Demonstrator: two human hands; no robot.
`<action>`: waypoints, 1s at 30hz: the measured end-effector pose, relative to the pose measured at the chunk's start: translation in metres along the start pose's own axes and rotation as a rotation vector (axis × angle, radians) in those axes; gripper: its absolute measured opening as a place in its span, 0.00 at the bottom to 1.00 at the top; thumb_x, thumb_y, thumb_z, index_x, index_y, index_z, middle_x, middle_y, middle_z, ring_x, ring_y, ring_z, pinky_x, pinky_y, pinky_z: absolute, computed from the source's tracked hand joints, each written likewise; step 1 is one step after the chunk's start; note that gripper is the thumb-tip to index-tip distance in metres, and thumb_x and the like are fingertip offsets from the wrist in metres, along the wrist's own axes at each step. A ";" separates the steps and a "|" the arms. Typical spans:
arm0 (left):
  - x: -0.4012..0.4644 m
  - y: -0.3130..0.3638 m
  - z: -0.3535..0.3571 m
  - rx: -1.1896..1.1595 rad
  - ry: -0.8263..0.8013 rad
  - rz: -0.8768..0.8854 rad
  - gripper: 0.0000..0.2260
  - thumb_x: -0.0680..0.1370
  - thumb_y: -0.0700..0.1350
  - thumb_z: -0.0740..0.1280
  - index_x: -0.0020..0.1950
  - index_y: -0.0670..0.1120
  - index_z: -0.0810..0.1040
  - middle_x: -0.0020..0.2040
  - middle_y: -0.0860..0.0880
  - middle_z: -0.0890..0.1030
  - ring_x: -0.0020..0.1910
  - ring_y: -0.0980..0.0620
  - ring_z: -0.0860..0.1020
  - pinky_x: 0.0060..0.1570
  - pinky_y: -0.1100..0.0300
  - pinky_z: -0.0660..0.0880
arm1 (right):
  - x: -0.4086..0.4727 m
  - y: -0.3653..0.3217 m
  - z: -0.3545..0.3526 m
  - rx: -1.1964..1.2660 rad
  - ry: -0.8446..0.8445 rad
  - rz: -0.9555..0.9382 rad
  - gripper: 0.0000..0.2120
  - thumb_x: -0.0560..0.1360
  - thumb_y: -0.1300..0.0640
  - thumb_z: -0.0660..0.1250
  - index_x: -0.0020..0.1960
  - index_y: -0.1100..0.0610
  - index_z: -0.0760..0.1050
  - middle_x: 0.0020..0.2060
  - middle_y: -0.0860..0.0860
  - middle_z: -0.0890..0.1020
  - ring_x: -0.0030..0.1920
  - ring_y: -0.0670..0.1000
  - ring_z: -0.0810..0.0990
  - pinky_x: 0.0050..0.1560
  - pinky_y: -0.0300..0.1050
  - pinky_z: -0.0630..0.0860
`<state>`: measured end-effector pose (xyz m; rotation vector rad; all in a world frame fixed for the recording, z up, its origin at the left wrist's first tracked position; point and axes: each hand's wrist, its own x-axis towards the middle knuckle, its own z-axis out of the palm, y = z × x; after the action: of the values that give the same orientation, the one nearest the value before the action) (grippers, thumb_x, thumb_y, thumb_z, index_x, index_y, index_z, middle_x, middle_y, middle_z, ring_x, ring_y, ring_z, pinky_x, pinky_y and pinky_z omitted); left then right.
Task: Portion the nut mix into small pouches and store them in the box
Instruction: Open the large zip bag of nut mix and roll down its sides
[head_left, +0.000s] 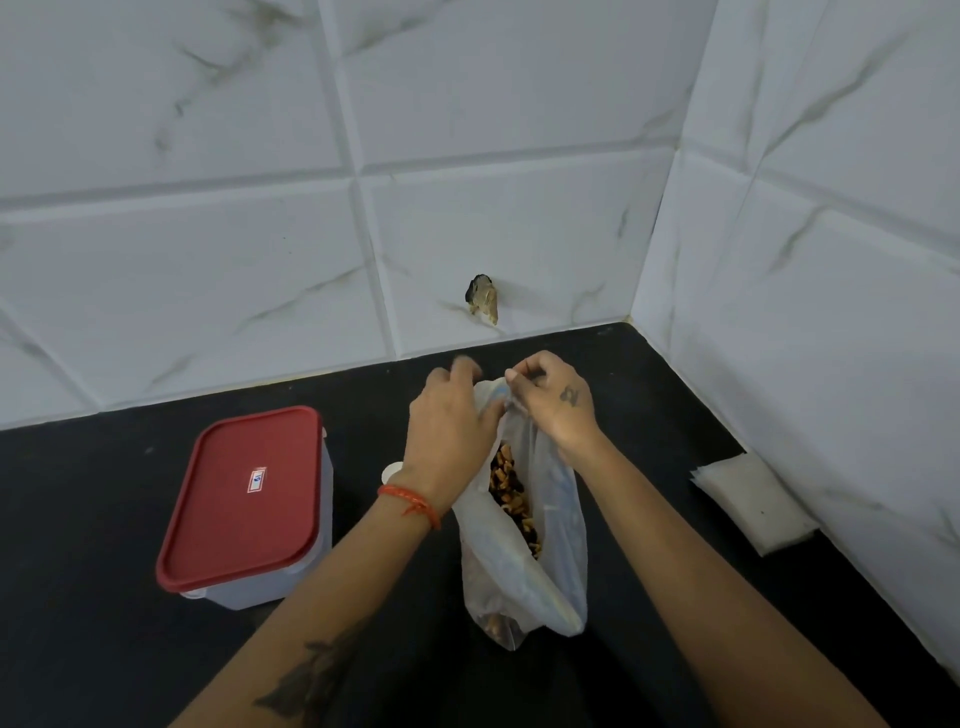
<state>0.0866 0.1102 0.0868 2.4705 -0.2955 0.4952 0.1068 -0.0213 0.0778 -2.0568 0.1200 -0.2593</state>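
While both hands (449, 415) (553, 400) pinch bag (519, 582) mouth, nuts (511, 493) lie below grip.

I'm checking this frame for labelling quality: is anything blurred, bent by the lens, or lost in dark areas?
Head view: the left hand's fingertips are motion-smeared, while the right hand and nut mix bag read sharper; wide-angle distortion bows the wall tile seams; lighting is soft and even, without hard glare; the black counter shows little surface detail.

Left hand (447, 415) and right hand (556, 402) raised together, fingers (519, 375) curled, pinching, forearms converging
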 end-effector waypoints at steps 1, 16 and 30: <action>0.001 -0.002 0.000 0.036 -0.019 0.030 0.10 0.78 0.48 0.66 0.56 0.44 0.75 0.47 0.48 0.77 0.43 0.53 0.75 0.42 0.63 0.70 | 0.001 0.000 0.000 0.011 -0.012 0.018 0.05 0.77 0.54 0.65 0.50 0.55 0.75 0.40 0.44 0.76 0.42 0.42 0.74 0.41 0.35 0.71; 0.005 -0.022 0.034 -1.301 -0.384 -1.054 0.06 0.79 0.43 0.64 0.45 0.43 0.79 0.52 0.44 0.79 0.40 0.50 0.77 0.47 0.52 0.77 | -0.016 0.018 0.002 -0.194 -0.078 0.213 0.20 0.77 0.39 0.58 0.53 0.55 0.76 0.46 0.51 0.79 0.45 0.47 0.78 0.42 0.40 0.73; -0.030 -0.020 0.012 -1.043 -0.364 -0.943 0.07 0.78 0.34 0.63 0.54 0.39 0.78 0.53 0.40 0.81 0.50 0.47 0.80 0.45 0.55 0.79 | -0.046 0.017 -0.009 0.445 -0.144 0.715 0.08 0.78 0.65 0.60 0.52 0.60 0.78 0.46 0.58 0.81 0.46 0.56 0.81 0.55 0.54 0.79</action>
<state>0.0693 0.1225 0.0552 1.3929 0.3955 -0.4336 0.0604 -0.0278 0.0610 -1.4713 0.6322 0.2846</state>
